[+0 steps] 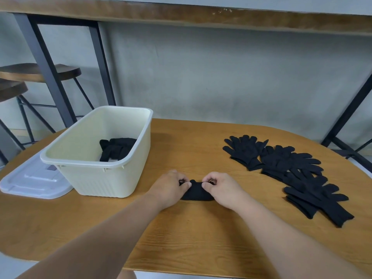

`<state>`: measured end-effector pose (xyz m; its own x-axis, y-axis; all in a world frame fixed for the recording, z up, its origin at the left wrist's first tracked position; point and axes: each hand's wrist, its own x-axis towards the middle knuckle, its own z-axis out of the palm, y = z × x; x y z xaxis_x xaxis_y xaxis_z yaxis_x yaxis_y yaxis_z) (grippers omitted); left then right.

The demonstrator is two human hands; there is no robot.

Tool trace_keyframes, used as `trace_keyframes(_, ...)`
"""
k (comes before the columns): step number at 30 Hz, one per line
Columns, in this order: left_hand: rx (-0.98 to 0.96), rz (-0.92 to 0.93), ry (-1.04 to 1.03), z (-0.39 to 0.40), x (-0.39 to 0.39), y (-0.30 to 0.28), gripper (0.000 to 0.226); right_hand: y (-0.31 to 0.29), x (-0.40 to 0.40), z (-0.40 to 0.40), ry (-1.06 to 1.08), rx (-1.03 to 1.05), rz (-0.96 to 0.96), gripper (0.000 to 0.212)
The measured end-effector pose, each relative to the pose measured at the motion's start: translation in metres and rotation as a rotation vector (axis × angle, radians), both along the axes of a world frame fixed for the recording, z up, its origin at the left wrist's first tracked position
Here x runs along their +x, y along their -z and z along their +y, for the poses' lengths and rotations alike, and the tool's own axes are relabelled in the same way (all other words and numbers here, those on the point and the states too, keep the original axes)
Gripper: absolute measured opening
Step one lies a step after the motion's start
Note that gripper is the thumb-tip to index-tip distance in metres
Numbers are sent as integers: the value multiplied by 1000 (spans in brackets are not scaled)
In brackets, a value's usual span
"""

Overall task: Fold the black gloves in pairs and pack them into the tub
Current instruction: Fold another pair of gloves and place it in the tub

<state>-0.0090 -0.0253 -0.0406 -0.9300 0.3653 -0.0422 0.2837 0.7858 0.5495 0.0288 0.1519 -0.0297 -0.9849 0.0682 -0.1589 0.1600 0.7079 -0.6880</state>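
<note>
A folded bundle of black gloves (196,191) lies on the wooden table (201,234) in front of me. My left hand (171,187) pinches its left end and my right hand (220,188) pinches its right end, fingers curled over the top edge. To the left stands a cream tub (96,174) with a folded black pair (116,149) inside at its near right corner. Several flat black gloves (289,172) lie overlapping in a row on the right side of the table.
A white lid (30,180) lies flat left of the tub, partly under it. Two dark stools (30,75) stand beyond the table at the far left. A metal frame leg (348,115) rises at the right. A grey wall lies behind.
</note>
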Motion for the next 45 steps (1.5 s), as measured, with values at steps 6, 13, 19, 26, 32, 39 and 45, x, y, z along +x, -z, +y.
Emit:
trace_keyframes(6, -39, 350, 107, 2, -4, 0, 17, 9, -4, 4, -86, 208, 276, 9)
trace_keyframes(13, -186, 436, 331, -17, 9, 12, 47, 15, 10, 9, -339, 402, 391, 37)
trace_keyframes(19, -168, 435, 302, -16, 13, 19, 45, 11, 18, 12, -429, 469, 308, 51)
trace_keyframes(26, -331, 387, 278, -2, 7, 1, 24, 7, 9, 6, -380, 484, 311, 32)
trace_keyframes(32, -237, 237, 219, -1, 6, -46, 16, -40, 8, 11, -320, 420, 278, 16)
trace_keyframes(39, -142, 133, 142, -22, -7, -153, 15, -132, -6, -2, -250, 158, 205, 15)
trace_keyframes(45, -103, 115, 49, -88, -29, -211, 17, -178, -47, -63, -321, 98, 244, 8)
